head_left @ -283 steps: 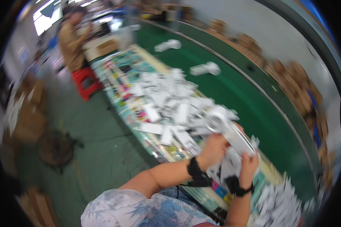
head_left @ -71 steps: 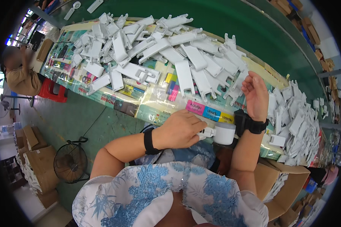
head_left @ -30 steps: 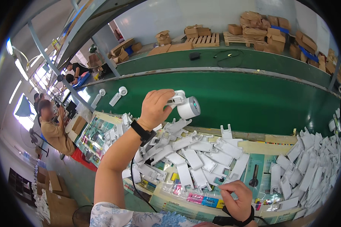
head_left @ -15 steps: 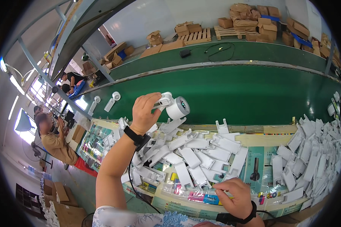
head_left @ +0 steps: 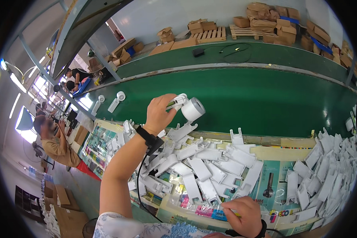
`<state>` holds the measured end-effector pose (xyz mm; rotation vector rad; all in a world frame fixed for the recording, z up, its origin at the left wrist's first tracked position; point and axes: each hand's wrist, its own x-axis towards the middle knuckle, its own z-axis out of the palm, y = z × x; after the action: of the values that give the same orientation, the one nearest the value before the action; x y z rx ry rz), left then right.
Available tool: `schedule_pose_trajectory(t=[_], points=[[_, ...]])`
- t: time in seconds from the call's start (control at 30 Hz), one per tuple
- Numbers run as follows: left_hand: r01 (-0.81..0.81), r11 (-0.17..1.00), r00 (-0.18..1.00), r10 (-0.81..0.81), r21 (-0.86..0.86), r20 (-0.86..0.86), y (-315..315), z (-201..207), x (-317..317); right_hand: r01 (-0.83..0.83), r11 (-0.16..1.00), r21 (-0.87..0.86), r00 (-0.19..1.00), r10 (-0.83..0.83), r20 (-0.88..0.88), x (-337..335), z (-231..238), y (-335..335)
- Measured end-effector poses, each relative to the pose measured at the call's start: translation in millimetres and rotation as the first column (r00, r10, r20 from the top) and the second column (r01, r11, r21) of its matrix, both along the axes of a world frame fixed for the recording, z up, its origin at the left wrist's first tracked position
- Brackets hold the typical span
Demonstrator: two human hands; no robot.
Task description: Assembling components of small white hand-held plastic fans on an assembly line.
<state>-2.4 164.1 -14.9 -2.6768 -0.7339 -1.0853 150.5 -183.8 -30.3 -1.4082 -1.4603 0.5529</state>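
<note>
My left hand point(head_left: 159, 114) is raised over the near edge of the green belt, its fingers closed round the narrow part of a white device with a cylindrical head point(head_left: 193, 109). The head sticks out to the right of my fingers, its grey end face tipped up and to the right. Below lies a heap of flat white plastic covers point(head_left: 200, 168), many with two prongs at one end. My right hand point(head_left: 244, 216) rests low at the front of the worktable, thumb and forefinger apart, holding nothing. It is nearest to the lower covers of that heap.
A second big pile of white covers point(head_left: 329, 170) is at the right. Two white devices with round ends point(head_left: 117, 101) lie on the belt point(head_left: 265, 95) to the left. Cartons and pallets point(head_left: 210, 35) stand beyond. A seated co-worker point(head_left: 57, 146) is at the left.
My left hand and the device have shifted slightly right, and the cylindrical head has turned so its end face points more up and away. My right hand has dropped slightly.
</note>
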Motion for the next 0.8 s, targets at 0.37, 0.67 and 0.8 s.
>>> schedule_pose_trajectory(t=[0.37, 0.67, 0.8], points=[[-0.457, 0.825, 0.889, 0.427, -0.331, -0.165, 93, -37, 14, 0.022, 0.99, -0.142, 0.998, -0.029, -0.047, 2, -2, 6], [-0.584, 0.672, 0.795, 0.36, -0.455, -0.489, 136, -86, -11, 0.024, 0.996, -0.089, 0.998, -0.028, -0.051, 0, 2, 8], [-0.478, 0.798, 0.878, 0.434, -0.367, -0.202, 136, -85, -25, 0.032, 0.995, -0.095, 0.999, -0.034, -0.021, 2, 5, 11]])
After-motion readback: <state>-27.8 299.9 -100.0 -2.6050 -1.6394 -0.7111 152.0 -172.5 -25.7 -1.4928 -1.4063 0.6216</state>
